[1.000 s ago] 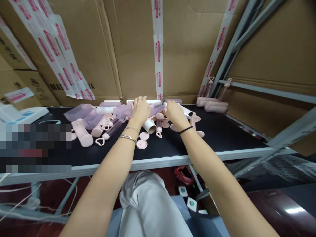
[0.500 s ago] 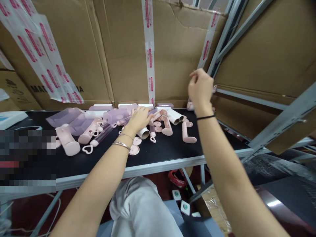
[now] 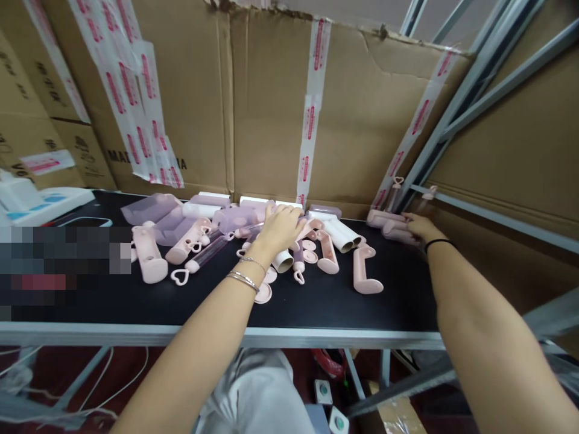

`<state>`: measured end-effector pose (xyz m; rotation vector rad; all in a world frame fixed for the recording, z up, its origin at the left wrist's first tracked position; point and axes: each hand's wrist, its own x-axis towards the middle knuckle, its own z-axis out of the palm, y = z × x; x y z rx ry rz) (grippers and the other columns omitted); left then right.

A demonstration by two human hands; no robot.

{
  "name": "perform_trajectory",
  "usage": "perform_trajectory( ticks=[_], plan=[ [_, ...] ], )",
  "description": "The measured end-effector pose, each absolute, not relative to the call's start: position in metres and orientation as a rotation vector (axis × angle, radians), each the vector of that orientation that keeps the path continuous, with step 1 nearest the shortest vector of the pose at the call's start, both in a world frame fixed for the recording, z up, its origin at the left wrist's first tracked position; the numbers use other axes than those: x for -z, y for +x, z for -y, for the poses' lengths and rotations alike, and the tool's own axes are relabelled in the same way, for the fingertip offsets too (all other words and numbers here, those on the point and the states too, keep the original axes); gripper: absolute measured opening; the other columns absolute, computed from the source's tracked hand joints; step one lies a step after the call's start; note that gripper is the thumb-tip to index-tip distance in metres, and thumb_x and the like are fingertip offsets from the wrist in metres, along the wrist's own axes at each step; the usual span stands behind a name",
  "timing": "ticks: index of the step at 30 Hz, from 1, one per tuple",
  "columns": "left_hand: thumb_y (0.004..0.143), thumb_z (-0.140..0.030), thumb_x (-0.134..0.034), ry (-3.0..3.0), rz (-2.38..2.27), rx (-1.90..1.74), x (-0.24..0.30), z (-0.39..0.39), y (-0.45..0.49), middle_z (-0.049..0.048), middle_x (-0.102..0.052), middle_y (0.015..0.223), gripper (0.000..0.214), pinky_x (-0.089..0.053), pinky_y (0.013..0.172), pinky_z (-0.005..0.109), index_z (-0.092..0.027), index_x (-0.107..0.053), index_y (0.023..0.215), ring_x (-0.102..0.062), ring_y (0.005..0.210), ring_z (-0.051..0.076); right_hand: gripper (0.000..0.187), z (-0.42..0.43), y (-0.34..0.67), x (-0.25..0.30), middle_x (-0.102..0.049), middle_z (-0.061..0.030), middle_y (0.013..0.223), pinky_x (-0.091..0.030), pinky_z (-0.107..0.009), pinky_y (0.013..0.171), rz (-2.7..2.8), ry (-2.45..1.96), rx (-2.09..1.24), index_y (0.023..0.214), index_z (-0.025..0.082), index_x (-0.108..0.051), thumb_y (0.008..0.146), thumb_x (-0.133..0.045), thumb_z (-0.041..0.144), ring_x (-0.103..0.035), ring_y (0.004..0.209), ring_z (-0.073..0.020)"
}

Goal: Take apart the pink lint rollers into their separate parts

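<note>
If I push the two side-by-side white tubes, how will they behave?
The white tubes look round, so they may roll. Their open, hollow ends suggest they are probably light, and their straight walls suggest stiffness.

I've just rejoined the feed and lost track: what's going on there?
A person is working bare-handed at a black tabletop. The left hand lies over a jumble of parts; around it are white tubes, translucent purple pieces and pink brackets. The right hand is at the right-hand one of two pink assemblies at the back right; whether it grips that is unclear.
</note>
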<state>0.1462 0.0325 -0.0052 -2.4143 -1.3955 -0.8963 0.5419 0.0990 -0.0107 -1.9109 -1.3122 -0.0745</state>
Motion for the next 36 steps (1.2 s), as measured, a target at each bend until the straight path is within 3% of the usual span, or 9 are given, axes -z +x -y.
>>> perform_trajectory(
  ticks=[3, 5, 8, 11, 15, 18, 22, 28, 36],
  plan=[
    [0.097, -0.031, -0.038, -2.410, 1.369, 0.908, 0.007, -0.034, 0.146, 0.0093, -0.069, 0.115, 0.032, -0.029, 0.107, 0.050, -0.017, -0.063, 0.111, -0.057, 0.113, 0.026, 0.059, -0.106, 0.542, 0.014, -0.045, 0.0025, 0.041, -0.037, -0.035, 0.054, 1.206, -2.036, -0.120, 0.127, -0.002, -0.061, 0.072, -0.040, -0.007, -0.042, 0.036, -0.0132],
    [0.097, -0.030, -0.038, -2.401, 1.359, 0.917, 0.008, -0.035, 0.146, 0.0091, -0.069, 0.115, 0.031, -0.030, 0.106, 0.050, -0.017, -0.063, 0.109, -0.058, 0.112, 0.026, 0.060, -0.105, 0.538, 0.011, -0.053, -0.0037, 0.049, -0.040, -0.037, 0.060, 1.175, -2.034, -0.118, 0.126, -0.001, -0.063, 0.069, -0.044, -0.008, -0.052, 0.046, -0.0174],
    [0.097, -0.028, -0.038, -2.395, 1.368, 0.909, 0.008, -0.036, 0.144, 0.0095, -0.070, 0.113, 0.030, -0.029, 0.107, 0.051, -0.016, -0.063, 0.109, -0.058, 0.111, 0.026, 0.054, -0.099, 0.519, -0.005, -0.069, -0.0182, 0.089, -0.042, -0.038, 0.079, 1.206, -1.898, -0.004, 0.116, 0.008, -0.071, 0.069, -0.048, -0.006, -0.065, 0.083, -0.0246],
    [0.095, -0.027, -0.042, -2.410, 1.373, 0.885, 0.008, -0.034, 0.145, 0.0102, -0.069, 0.114, 0.027, -0.029, 0.108, 0.053, -0.015, -0.062, 0.110, -0.058, 0.113, 0.028, 0.047, -0.093, 0.480, -0.028, -0.065, -0.0183, 0.121, -0.041, -0.035, 0.088, 1.287, -1.649, 0.075, 0.114, 0.012, -0.072, 0.078, -0.044, -0.001, -0.061, 0.102, -0.0222],
    [0.091, -0.042, -0.054, -2.446, 1.390, 1.037, 0.008, -0.030, 0.151, 0.0172, -0.061, 0.129, 0.048, -0.035, 0.105, 0.053, -0.011, -0.050, 0.127, -0.053, 0.123, 0.034, 0.041, -0.081, 0.394, -0.052, -0.072, -0.0102, 0.099, -0.047, -0.031, 0.070, 1.425, -1.313, 0.005, 0.120, 0.016, -0.069, 0.084, -0.050, 0.011, -0.062, 0.073, -0.0154],
    [0.079, -0.052, -0.068, -2.350, 1.382, 1.509, 0.009, -0.030, 0.151, 0.0214, -0.056, 0.135, 0.081, -0.044, 0.101, 0.045, -0.011, -0.032, 0.138, -0.054, 0.124, 0.033, 0.034, -0.063, 0.325, -0.053, -0.072, -0.0034, 0.098, -0.051, -0.029, 0.071, 1.537, -1.051, -0.072, 0.115, 0.023, -0.070, 0.083, -0.059, 0.025, -0.063, 0.075, -0.0139],
    [0.076, -0.046, -0.074, -2.063, 1.153, 2.009, 0.008, -0.038, 0.142, 0.0165, -0.056, 0.133, 0.077, -0.047, 0.098, 0.036, -0.019, -0.031, 0.133, -0.057, 0.121, 0.025, 0.035, -0.048, 0.275, -0.035, -0.071, -0.0043, 0.093, -0.054, -0.033, 0.072, 1.517, -0.685, -0.317, 0.113, 0.023, -0.069, 0.083, -0.061, 0.037, -0.065, 0.082, -0.0184],
    [0.073, -0.037, -0.077, -2.140, 1.027, 1.671, 0.006, -0.038, 0.142, 0.0105, -0.064, 0.126, 0.062, -0.042, 0.099, 0.041, -0.022, -0.045, 0.123, -0.059, 0.116, 0.027, 0.042, -0.059, 0.291, -0.010, -0.070, -0.0075, 0.103, -0.056, -0.033, 0.073, 1.276, -0.573, -0.382, 0.111, 0.023, -0.067, 0.076, -0.068, 0.046, -0.066, 0.094, -0.0215],
    [0.080, -0.033, -0.068, -2.120, 1.002, 1.496, -0.002, -0.033, 0.134, 0.0088, -0.062, 0.130, 0.052, -0.038, 0.103, 0.039, -0.022, -0.048, 0.127, -0.055, 0.121, 0.025, 0.045, -0.062, 0.294, -0.011, -0.068, -0.0096, 0.102, -0.054, -0.031, 0.062, 1.162, -0.521, -0.339, 0.113, 0.023, -0.064, 0.074, -0.069, 0.046, -0.066, 0.085, -0.0205]
  ],
)
